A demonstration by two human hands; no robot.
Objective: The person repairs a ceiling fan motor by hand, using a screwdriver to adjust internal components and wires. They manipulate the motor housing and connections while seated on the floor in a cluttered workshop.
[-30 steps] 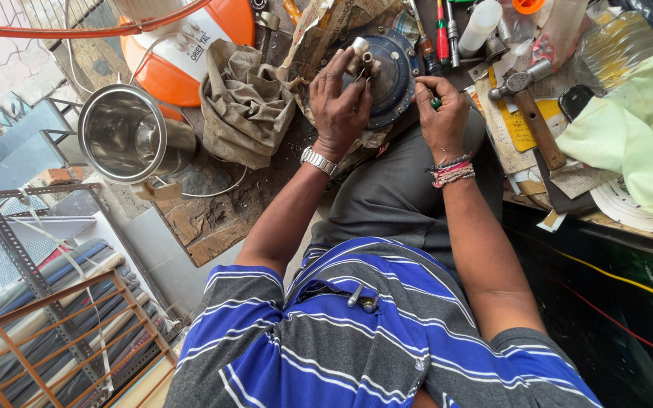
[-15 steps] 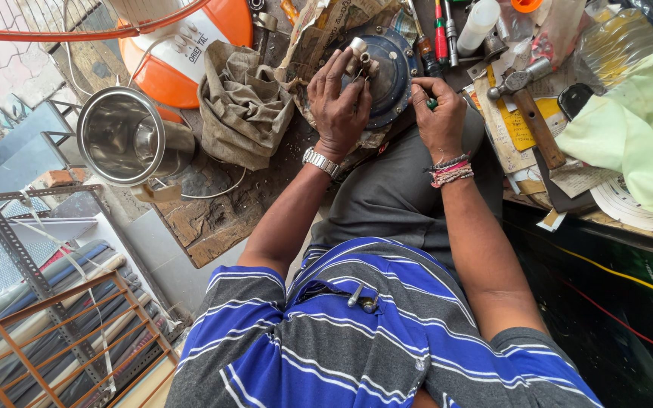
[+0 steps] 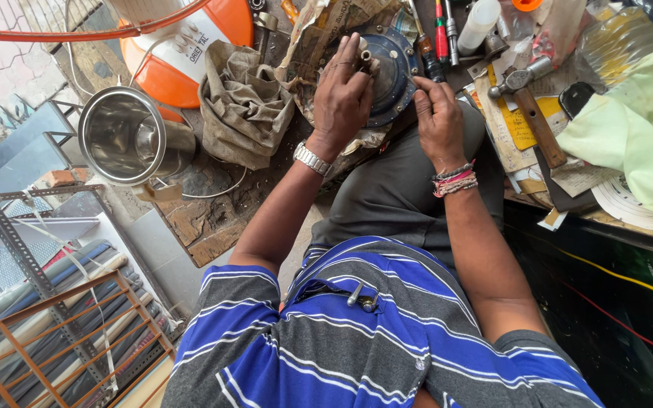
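Note:
A round dark blue metal motor part (image 3: 391,75) with bolts on its rim lies on crumpled paper at the bench's edge, above my knee. My left hand (image 3: 341,94), with a metal watch on the wrist, presses down on its left side, fingers spread around its central shaft. My right hand (image 3: 436,113), with thread bands on the wrist, is closed on a thin tool at the part's right rim. The tool is mostly hidden by my fingers.
A steel jar (image 3: 126,136) lies on its side at the left, beside a crumpled cloth (image 3: 243,106) and an orange-and-white appliance (image 3: 183,45). A hammer (image 3: 527,98), screwdrivers (image 3: 440,34), papers and a pale green cloth (image 3: 632,128) crowd the right. A metal rack (image 3: 47,317) stands lower left.
My left hand's fingers have shifted slightly on the motor part and my right hand has moved a little along the rim. Nothing else has changed.

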